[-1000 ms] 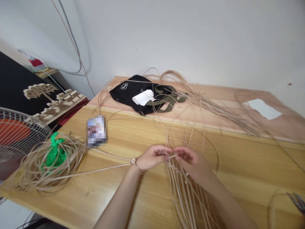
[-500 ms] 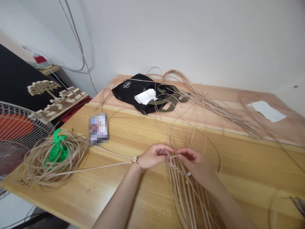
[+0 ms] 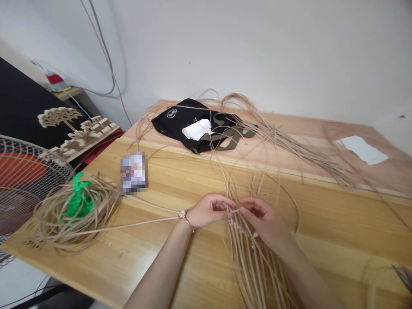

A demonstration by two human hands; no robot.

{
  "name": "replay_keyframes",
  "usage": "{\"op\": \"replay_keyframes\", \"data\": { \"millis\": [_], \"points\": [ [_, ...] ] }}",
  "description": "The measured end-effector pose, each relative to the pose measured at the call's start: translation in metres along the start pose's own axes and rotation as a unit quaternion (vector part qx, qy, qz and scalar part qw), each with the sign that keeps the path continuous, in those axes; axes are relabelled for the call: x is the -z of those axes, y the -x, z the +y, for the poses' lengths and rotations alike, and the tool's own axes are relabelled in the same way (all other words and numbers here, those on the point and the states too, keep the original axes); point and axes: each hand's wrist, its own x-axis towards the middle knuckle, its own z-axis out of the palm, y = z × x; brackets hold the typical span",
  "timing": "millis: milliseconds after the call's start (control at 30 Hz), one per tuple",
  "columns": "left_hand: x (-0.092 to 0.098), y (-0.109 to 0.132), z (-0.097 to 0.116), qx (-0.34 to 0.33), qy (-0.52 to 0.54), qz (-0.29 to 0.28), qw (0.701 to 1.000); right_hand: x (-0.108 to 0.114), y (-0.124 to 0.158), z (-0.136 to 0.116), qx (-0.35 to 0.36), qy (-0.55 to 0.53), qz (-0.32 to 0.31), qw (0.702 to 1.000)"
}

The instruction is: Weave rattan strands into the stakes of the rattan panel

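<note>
Pale, thin rattan strands fan out toward me from a row of small woven crossings between my hands. My left hand, with a watch on its wrist, pinches a strand at the left end of that row. Close on its right, my right hand grips the same short, light strand between thumb and forefinger. More strands rise past the fingertips toward the back of the table. The palms hide part of the weave.
A coil of rattan with a green plastic tie lies at left by a fan. Behind are a blurred-out box, a black bag, a strand bundle and white paper. Dark pointed blades show at the right edge.
Both hands stay in nearly the same place on the weave. The fingers have shifted only slightly around the short strand.
</note>
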Motion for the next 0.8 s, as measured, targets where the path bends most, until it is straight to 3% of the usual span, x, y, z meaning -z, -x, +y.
{"op": "replay_keyframes", "data": {
  "millis": [133, 233, 300, 400, 500, 600, 700, 800],
  "points": [
    [0.000, 0.000, 0.000, 0.003, -0.006, -0.002, 1.000, 0.003, 0.006, -0.003, 0.007, 0.033, -0.007, 0.999],
    [0.001, 0.000, -0.001, 0.005, -0.012, -0.001, 1.000, 0.004, 0.016, -0.009, 0.096, 0.161, 0.028, 0.982],
    [0.001, 0.000, -0.001, 0.006, -0.018, 0.001, 1.000, -0.001, 0.024, -0.012, 0.216, 0.267, 0.028, 0.939],
    [0.002, 0.000, -0.003, 0.007, -0.019, -0.001, 1.000, -0.016, 0.032, -0.011, 0.378, 0.382, 0.015, 0.843],
    [0.003, 0.000, -0.004, 0.005, -0.012, -0.007, 1.000, -0.032, 0.036, -0.005, 0.437, 0.436, 0.036, 0.786],
    [0.003, -0.001, -0.006, 0.008, -0.015, -0.008, 1.000, -0.034, 0.040, -0.004, 0.435, 0.429, 0.009, 0.792],
    [0.004, -0.001, -0.007, 0.008, -0.014, -0.009, 1.000, -0.020, 0.048, -0.008, 0.409, 0.352, -0.037, 0.841],
    [0.004, -0.002, -0.008, 0.009, -0.002, -0.014, 1.000, 0.000, 0.059, -0.011, 0.338, 0.263, -0.105, 0.898]
  ]
}}
